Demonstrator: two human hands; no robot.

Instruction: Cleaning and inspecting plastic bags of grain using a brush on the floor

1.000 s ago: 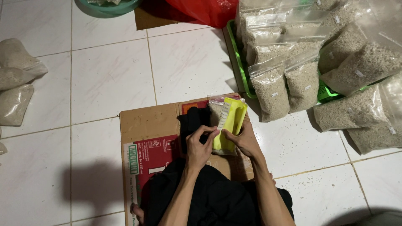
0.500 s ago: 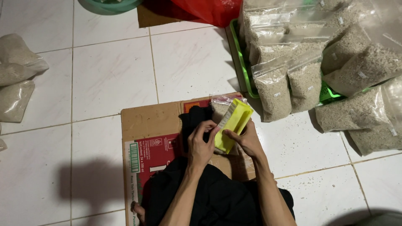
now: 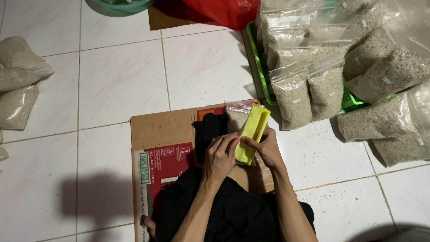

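Hands: your left hand [image 3: 220, 157] and right hand [image 3: 267, 148] both pinch the yellow clip [image 3: 252, 133], now tilted further across the bag [image 3: 236, 117] on the cardboard [image 3: 161, 130] — it looks seated.

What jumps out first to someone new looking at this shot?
A bright yellow scoop-like tool at centre, held by the left hand and right hand against a small clear bag of grain over a flattened cardboard box. At upper right, a pile of filled grain bags on a green tray.
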